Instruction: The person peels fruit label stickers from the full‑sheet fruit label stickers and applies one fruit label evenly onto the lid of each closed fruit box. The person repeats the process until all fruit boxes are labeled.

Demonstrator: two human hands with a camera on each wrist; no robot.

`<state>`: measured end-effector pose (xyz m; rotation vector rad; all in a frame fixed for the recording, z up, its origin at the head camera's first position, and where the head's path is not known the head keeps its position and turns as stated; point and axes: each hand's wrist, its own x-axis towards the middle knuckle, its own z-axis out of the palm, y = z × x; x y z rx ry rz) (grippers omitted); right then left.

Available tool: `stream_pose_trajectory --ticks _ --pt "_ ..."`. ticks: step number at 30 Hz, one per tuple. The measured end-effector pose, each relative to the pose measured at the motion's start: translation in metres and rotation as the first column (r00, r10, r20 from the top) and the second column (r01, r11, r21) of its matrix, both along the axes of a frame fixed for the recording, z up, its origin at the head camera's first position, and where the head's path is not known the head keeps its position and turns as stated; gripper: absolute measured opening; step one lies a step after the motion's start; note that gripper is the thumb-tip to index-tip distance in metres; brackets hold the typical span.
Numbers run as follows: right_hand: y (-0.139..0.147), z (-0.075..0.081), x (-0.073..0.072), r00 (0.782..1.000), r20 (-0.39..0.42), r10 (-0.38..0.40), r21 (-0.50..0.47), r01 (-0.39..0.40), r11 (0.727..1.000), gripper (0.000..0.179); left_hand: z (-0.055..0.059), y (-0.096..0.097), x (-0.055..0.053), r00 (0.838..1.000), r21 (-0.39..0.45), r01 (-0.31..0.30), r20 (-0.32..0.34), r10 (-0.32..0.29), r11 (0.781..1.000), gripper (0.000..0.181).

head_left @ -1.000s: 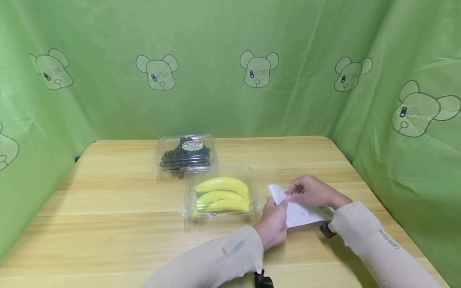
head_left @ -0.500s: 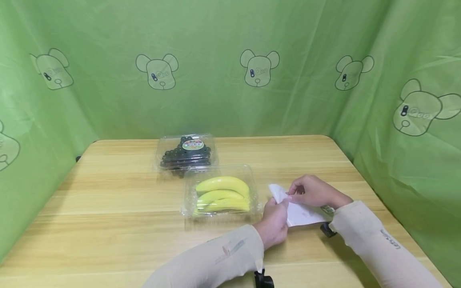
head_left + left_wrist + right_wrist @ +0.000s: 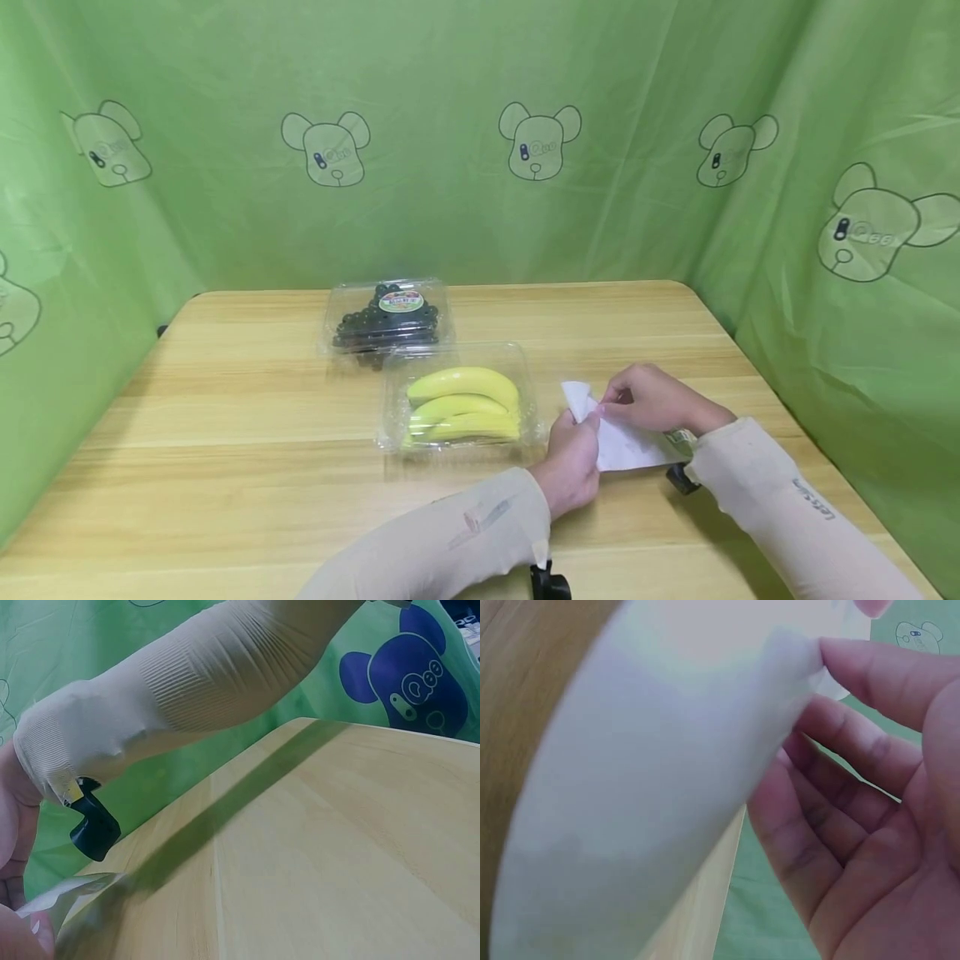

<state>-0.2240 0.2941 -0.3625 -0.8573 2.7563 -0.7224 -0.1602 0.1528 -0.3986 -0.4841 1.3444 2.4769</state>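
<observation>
My left hand [image 3: 573, 467] grips a white sheet of paper [image 3: 633, 446] by its left side, thumb on top. With thumb and forefinger my right hand [image 3: 660, 400] pinches the upper edge of that sheet. A small green printed patch [image 3: 682, 437] shows on the sheet beside the right wrist. In the right wrist view the white sheet [image 3: 630, 787] fills the left half, its face plain, and the thumb and fingertip meet at its edge. Only a sliver of the sheet [image 3: 71, 892] appears in the left wrist view. What lies between the pinching fingertips is too small to tell.
Left of the hands, a clear plastic box of bananas [image 3: 463, 408] sits on the wooden table [image 3: 247, 483]. Behind it stands a clear box of dark grapes [image 3: 390, 321] with an oval label. Green curtains [image 3: 435, 225] enclose the back and sides.
The sheet's upper left corner has turned and looks narrower, folding slightly between the hands. Both hands stay almost in place, and the fruit boxes have not moved.
</observation>
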Motion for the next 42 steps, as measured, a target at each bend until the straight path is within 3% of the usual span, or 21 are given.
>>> stream_pose_trajectory --ticks 8,13,20,30,38,42 --pt "-0.0013 0.0014 0.0017 1.000 -0.016 0.008 0.012 -0.008 1.000 0.014 -0.0009 -0.0015 0.0002 1.000 0.018 0.007 0.000 -0.007 1.000 0.018" --pt "-0.0013 -0.0001 0.0012 0.999 -0.020 -0.032 -0.007 0.032 0.999 0.008 0.0011 -0.0013 -0.0012 1.000 0.019 -0.002 0.000 0.002 1.000 0.022" --pt "0.0009 -0.0010 0.0017 1.000 0.023 -0.010 -0.045 0.011 0.999 0.010 0.0041 -0.0012 -0.0028 1.000 0.018 -0.005 0.026 0.005 1.000 0.022" --pt "0.0035 0.0023 0.0037 0.999 0.022 0.039 -0.095 -0.037 0.995 0.013 0.0073 -0.0048 -0.0055 0.998 0.160 0.018 0.052 -0.026 0.987 0.043" --pt "0.0034 0.0007 0.0048 0.998 -0.032 -0.046 -0.089 0.043 0.995 0.006 0.0073 -0.0023 -0.0055 0.999 0.151 -0.027 0.031 0.022 0.988 0.033" --pt "0.0034 0.0004 0.0052 0.997 -0.018 -0.074 -0.074 0.072 0.995 0.003 0.0067 -0.0003 -0.0052 0.999 0.161 -0.037 0.013 0.035 0.986 0.031"
